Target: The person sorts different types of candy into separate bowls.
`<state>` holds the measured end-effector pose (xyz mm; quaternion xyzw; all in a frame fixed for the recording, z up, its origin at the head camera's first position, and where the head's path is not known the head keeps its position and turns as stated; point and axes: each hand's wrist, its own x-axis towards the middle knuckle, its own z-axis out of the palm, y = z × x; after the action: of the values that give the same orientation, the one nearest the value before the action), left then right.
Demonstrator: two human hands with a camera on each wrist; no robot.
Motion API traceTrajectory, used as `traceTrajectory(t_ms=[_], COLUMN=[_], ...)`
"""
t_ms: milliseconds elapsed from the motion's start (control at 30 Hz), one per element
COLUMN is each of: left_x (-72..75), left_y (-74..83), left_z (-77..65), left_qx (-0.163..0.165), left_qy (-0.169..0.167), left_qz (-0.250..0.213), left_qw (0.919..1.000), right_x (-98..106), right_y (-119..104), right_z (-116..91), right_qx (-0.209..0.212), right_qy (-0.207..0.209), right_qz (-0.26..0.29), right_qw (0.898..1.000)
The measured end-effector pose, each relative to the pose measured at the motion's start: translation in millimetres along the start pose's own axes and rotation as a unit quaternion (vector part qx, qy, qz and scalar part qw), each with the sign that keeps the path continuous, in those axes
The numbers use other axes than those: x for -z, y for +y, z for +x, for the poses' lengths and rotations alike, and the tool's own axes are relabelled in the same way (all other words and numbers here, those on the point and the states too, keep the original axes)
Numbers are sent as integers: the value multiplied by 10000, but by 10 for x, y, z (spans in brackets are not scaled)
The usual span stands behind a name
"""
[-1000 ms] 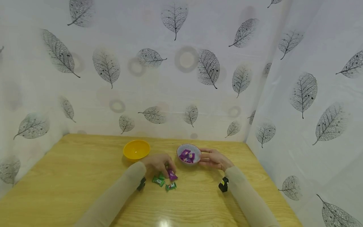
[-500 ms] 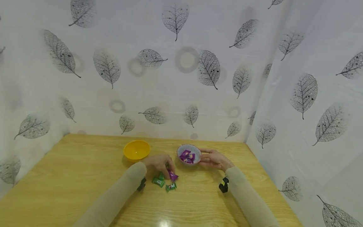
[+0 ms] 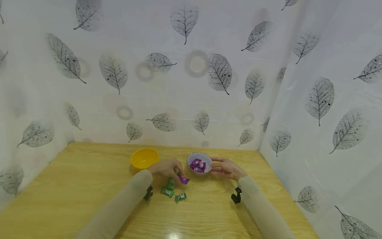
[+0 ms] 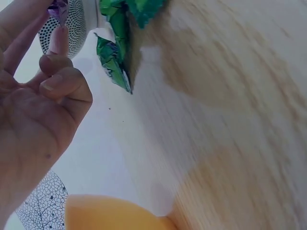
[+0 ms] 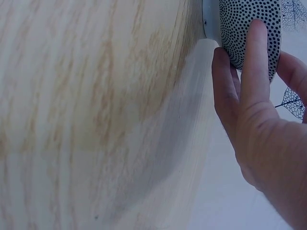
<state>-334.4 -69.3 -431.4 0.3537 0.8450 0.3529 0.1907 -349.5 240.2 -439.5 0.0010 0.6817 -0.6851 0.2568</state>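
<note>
My left hand [image 3: 166, 168] pinches a purple wrapped candy [image 3: 183, 179] between its fingertips, just above the table. In the left wrist view that candy [image 4: 58, 9] is partly cut off at the top edge. Below the hand lie green wrapped candies [image 3: 180, 198] on the wood. Straight fingers of my right hand [image 3: 225, 168] rest against the right side of a small bowl [image 3: 206, 159] holding several purple candies [image 3: 198, 165]. The right wrist view shows the dotted outside of this bowl [image 5: 235, 28], fingers spread along it.
An orange-yellow bowl [image 3: 144, 158] stands at the back of the wooden table [image 3: 89, 179], left of my left hand. Leaf-patterned sheeting [image 3: 191, 93] rises behind the table and along its right side.
My left hand has lifted the purple candy off the table and moved it slightly back toward the small bowl, uncovering a green candy. The right hand stays against the bowl.
</note>
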Motion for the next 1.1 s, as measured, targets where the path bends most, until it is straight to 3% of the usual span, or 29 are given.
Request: traceTrajectory(t_ms=[267,533,800,1100], left_x=[35,-4,-37,-99], left_y=[-11,-23,28,95], left_z=[-2,28,102,177], left_qx=[-175,-265,-185,-111], left_qy=[427,674,1159,1532], left_qz=[-270,-1172,-998,-1111], left_qw=[9986,9905,9881,9819], right_x=[3,-17,-20,-3], right_y=[-27,-13,5,17], right_z=[-24,-62,-16,-39], right_qx=[84,130,100,118], right_qy=[-174,-275,48,-8], right_qz=[-35,-97,-155,-131], right_qw=[9998,9995,9998,9998])
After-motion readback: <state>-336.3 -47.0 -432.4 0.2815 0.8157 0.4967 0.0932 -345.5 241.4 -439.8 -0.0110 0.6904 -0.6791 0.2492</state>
